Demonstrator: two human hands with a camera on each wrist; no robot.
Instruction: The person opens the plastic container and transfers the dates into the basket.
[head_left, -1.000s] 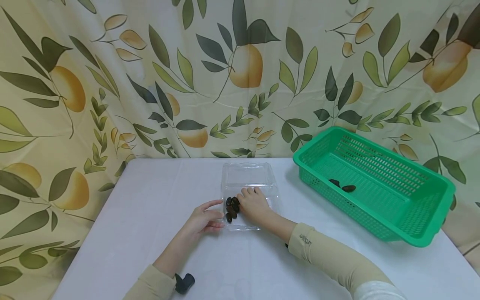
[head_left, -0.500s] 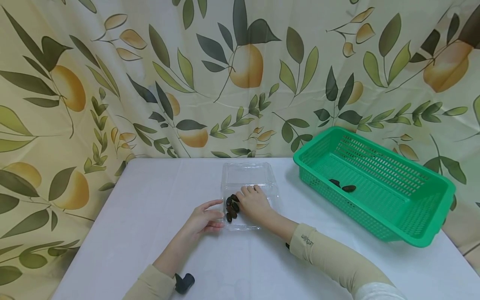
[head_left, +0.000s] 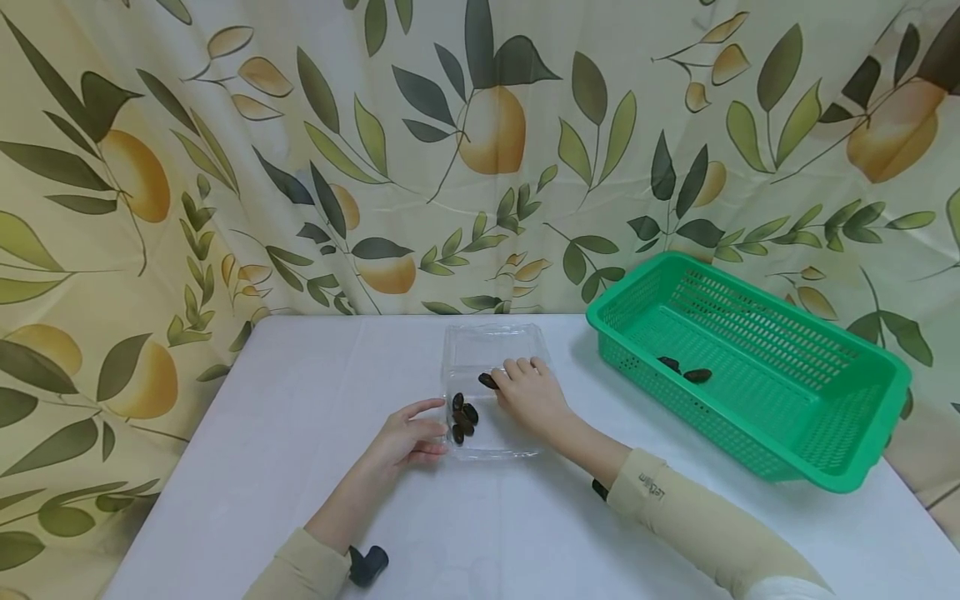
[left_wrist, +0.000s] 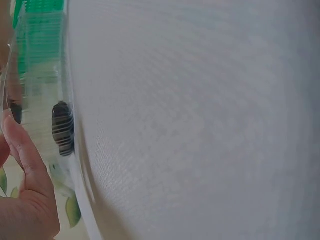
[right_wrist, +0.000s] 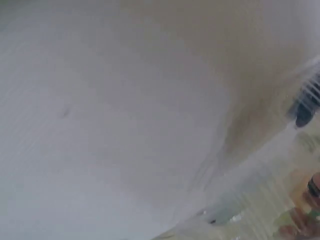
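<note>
In the head view, a clear plastic clamshell box (head_left: 510, 437) stands with its lid folded back, and several dark brown dates (head_left: 462, 417) lie along its left side. My right hand (head_left: 532, 396) pinches one date (head_left: 487, 381) by its end above the box. My left hand (head_left: 408, 437) rests against the box's left edge, fingers extended toward it. The left wrist view has a finger (left_wrist: 27, 150) touching the clear wall, with a date (left_wrist: 62, 129) showing through it. The right wrist view is blurred; part of the box appears at its lower right.
A green perforated basket (head_left: 750, 433) stands on the right of the white-covered table (head_left: 300, 400), with a few dates (head_left: 697, 377) inside. Behind the table hangs a fruit-patterned curtain (head_left: 450, 208). A black wrist device (head_left: 368, 567) is by the left sleeve.
My right hand has moved up and to the right, lifting a date away from the others in the box. The left hand has stayed in place.
</note>
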